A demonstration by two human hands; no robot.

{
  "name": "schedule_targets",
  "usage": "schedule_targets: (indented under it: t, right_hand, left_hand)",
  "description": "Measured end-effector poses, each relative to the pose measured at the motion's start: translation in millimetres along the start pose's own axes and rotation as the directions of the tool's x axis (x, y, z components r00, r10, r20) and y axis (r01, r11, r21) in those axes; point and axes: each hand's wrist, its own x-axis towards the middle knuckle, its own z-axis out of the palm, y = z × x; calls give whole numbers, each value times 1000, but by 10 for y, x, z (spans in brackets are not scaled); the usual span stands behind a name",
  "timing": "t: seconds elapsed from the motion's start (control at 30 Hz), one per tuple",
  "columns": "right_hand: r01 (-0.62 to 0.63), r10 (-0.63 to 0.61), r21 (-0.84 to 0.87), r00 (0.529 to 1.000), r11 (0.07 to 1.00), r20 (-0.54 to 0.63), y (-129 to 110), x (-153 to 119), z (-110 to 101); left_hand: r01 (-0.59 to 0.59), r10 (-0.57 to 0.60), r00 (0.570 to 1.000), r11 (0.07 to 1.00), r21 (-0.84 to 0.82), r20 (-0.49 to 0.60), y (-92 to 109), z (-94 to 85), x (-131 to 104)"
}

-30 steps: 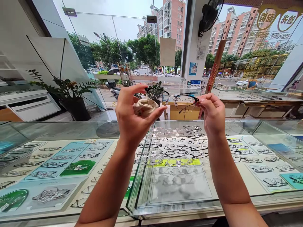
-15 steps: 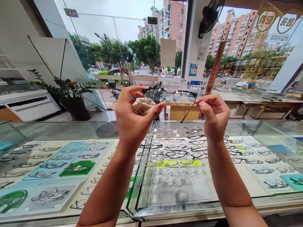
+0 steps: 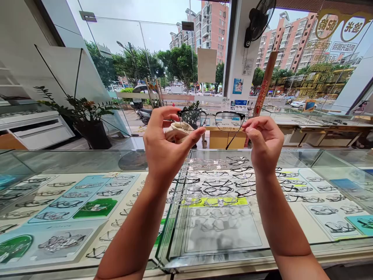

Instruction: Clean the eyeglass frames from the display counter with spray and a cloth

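Note:
A pair of eyeglasses [image 3: 229,121] with dark upper rims and thin lower rims is held up at chest height above the glass counter. My left hand [image 3: 164,144] is closed on its left end, fingers at the upper corner and thumb stretched below the left lens. A crumpled cream cloth [image 3: 176,134] is bunched inside the same hand, behind the thumb. At the other end, my right hand [image 3: 264,142] pinches near the right hinge with thumb and forefinger. One temple arm hangs down below the right lens, its tip dark.
The glass display counter [image 3: 223,249] below shows rows of spectacle frames [image 3: 217,190] under its top. A potted plant [image 3: 94,132] stands at the left behind it. Farther back are a wooden-fronted desk [image 3: 221,140], a wall fan [image 3: 259,21] and large windows onto the street.
The eyeglasses have shifted slightly right and tilted a little, and the hanging temple tip has moved right. Both hands keep their hold, with the left moved slightly right.

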Motion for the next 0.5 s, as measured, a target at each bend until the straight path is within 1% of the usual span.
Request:
schedule_targets:
  t: [0.1, 0.3, 0.5]
  right_hand:
    - [-7, 7, 22, 1000, 1000, -4, 0, 3, 0]
    - [19, -19, 80, 1000, 997, -1, 20, 5, -3]
    - [25, -25, 87, 1000, 996, 2, 22, 2, -4]
  left_hand:
    - [-3, 3, 1000, 1000, 14, -2, 4, -1, 0]
    - [8, -8, 1000, 1000, 13, -8, 12, -2, 5]
    - [-42, 43, 999, 998, 44, -6, 2, 2, 5]
